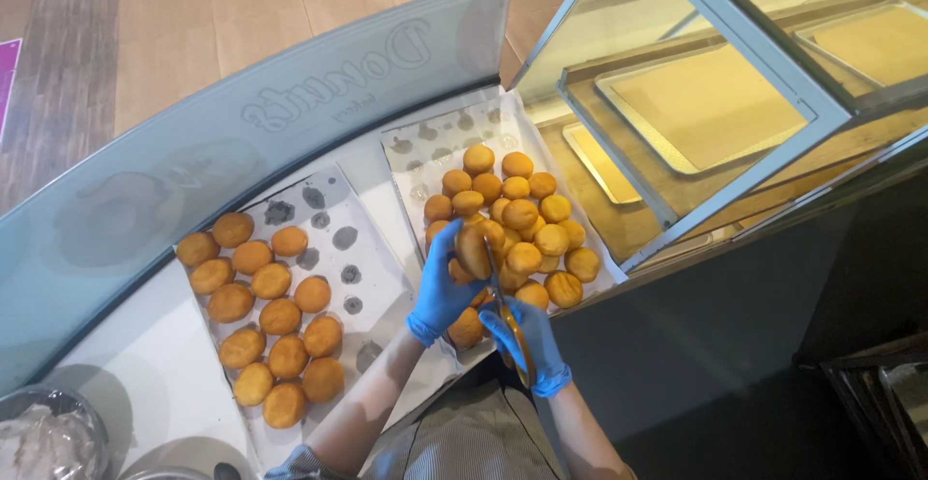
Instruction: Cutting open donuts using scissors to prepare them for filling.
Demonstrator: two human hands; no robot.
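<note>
My left hand (441, 287), in a blue glove, grips a round golden doughnut (473, 250) and holds it on edge above a paper-lined tray (425, 146) piled with several more doughnuts (522, 217). Just below it, my right hand (530, 345), also gloved in blue, holds scissors with orange handles (512, 330). The blades reach up into the held doughnut. A second paper-lined tray (362, 291) to the left carries several doughnuts in rows (271, 311).
A curved glass screen (242, 142) runs along the far side of the white counter. A glass display case (715, 103) with lined empty trays stands at the right. A metal bowl of pale filling (48, 436) sits at the bottom left.
</note>
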